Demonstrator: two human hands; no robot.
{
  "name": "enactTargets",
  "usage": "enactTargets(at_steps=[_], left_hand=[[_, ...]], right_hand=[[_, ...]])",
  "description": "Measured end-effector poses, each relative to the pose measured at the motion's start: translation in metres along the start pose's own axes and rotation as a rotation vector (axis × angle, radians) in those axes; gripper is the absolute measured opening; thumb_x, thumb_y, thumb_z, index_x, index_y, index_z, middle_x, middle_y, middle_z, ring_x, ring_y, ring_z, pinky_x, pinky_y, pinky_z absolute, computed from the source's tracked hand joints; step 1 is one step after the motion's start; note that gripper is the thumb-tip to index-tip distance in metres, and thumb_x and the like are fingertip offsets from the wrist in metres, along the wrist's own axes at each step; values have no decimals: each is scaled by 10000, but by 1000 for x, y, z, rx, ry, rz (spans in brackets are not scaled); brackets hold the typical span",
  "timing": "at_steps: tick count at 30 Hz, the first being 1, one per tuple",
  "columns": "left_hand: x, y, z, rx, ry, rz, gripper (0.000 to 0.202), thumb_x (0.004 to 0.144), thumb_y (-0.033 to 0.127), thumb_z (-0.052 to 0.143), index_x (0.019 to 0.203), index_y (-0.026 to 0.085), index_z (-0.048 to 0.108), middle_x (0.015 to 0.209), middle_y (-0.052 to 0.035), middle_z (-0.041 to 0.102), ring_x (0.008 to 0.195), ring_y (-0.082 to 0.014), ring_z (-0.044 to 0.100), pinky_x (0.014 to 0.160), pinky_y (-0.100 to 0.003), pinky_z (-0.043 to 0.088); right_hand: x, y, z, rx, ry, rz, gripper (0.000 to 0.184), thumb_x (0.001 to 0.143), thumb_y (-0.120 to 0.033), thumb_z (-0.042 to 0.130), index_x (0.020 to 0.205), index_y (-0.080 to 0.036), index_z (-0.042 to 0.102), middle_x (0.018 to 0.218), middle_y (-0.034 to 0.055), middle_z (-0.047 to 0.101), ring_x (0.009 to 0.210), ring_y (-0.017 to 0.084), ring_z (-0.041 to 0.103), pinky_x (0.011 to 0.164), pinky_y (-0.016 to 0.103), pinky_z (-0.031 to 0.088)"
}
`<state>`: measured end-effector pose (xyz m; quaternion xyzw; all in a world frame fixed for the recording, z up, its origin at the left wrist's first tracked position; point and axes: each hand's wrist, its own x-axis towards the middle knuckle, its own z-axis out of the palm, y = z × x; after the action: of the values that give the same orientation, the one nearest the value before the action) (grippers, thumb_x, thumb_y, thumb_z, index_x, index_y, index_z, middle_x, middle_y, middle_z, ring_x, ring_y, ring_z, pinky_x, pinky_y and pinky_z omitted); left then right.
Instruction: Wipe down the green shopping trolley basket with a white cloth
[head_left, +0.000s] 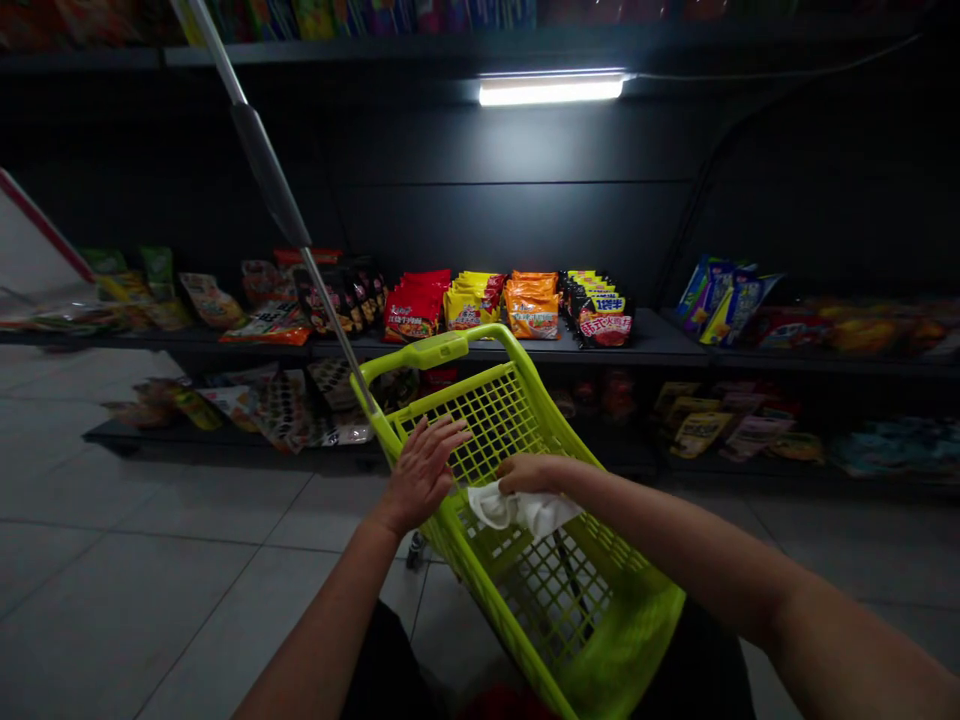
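The right hand (529,472) clenches a white cloth (517,510) inside the green basket (600,640); the left hand (424,470), fingers released, touches its rim.

Ahead of me a strip light (551,89) glows at top centre over a dark shelf (660,345); red noodle packets (414,308), yellow packets (471,298) and orange packets (531,305) stand in rows mid-frame; blue snack bags (724,298) sit at the right; a metal pole (277,190) slants across the upper left; grey floor tiles (150,560) fill the lower left.
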<state>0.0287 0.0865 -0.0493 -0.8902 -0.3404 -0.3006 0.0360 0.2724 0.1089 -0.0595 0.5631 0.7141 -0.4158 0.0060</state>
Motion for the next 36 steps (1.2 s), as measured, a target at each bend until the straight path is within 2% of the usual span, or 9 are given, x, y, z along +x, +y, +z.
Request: enactTargets(at_steps=[8, 14, 17, 20, 24, 28, 31, 33, 36], left_hand=[[14, -10, 14, -2, 66, -20, 491, 984, 343, 377, 1465, 254, 412, 1584, -47, 409, 1545, -259, 165, 1264, -566, 38], [27, -41, 27, -55, 156, -77, 470, 1008, 347, 303, 1453, 245, 416, 1579, -60, 404, 1547, -251, 159, 1263, -566, 87], [25, -56, 35, -125, 283, -217, 475, 1003, 335, 339, 1461, 224, 399, 1571, -85, 398, 1538, -247, 187, 1265, -529, 163], [13, -61, 40, -169, 382, -351, 507, 989, 245, 314, 1495, 226, 337, 1543, -115, 419, 1505, -237, 276, 1243, -522, 248], [-11, -50, 38, -236, 258, -268, 473, 958, 237, 402, 1426, 267, 463, 1491, -77, 510, 1438, -234, 415, 1197, -488, 359], [-24, -40, 31, -347, 97, -194, 557, 955, 336, 508, 1494, 259, 389, 1637, -103, 302, 1502, -251, 311, 1207, -487, 336], [-27, -39, 26, -289, 74, -183, 471, 971, 358, 491, 1431, 260, 462, 1595, -82, 391, 1523, -238, 261, 1226, -518, 282], [-26, -36, 20, -196, 37, -174, 424, 966, 357, 504, 1381, 268, 505, 1552, -69, 462, 1518, -241, 271, 1229, -551, 247], [-23, -26, 9, -102, -5, -159, 388, 968, 329, 490, 1353, 283, 514, 1517, -61, 513, 1472, -230, 367, 1234, -563, 194]], right_hand=[[-49, -25, -44, 97, -86, 73, 117, 800, -203, 549, 764, -149, 647, 701, -16, 609, 536, 97, 499, 508, 222, 375], [-59, -50, -53, 145, -39, 94, 135, 835, -217, 573, 736, -143, 625, 706, 2, 633, 543, 108, 528, 509, 237, 402], [-56, -55, -52, 172, -41, 88, 170, 858, -233, 562, 727, -144, 623, 683, -3, 619, 525, 105, 516, 494, 240, 396], [-54, -56, -54, 177, -52, 92, 201, 870, -257, 552, 718, -149, 627, 670, 4, 620, 518, 114, 524, 495, 251, 405], [-57, -62, -57, 218, -82, 102, 191, 858, -261, 562, 721, -150, 635, 656, 15, 633, 525, 123, 539, 511, 256, 423], [-63, -69, -53, 218, -89, 93, 168, 845, -238, 550, 727, -151, 632, 686, 7, 637, 512, 114, 525, 497, 252, 409], [-76, -69, -48, 206, -70, 49, 130, 819, -215, 550, 747, -150, 636, 697, -6, 627, 511, 97, 507, 498, 228, 398], [-94, -66, -49, 261, 19, -47, 144, 805, -213, 543, 851, -151, 665, 736, -8, 639, 539, 91, 508, 517, 207, 394], [-134, -51, -56, 414, 325, -270, 353, 812, -254, 516, 1131, -175, 646, 900, 11, 681, 643, 105, 554, 576, 196, 412]])
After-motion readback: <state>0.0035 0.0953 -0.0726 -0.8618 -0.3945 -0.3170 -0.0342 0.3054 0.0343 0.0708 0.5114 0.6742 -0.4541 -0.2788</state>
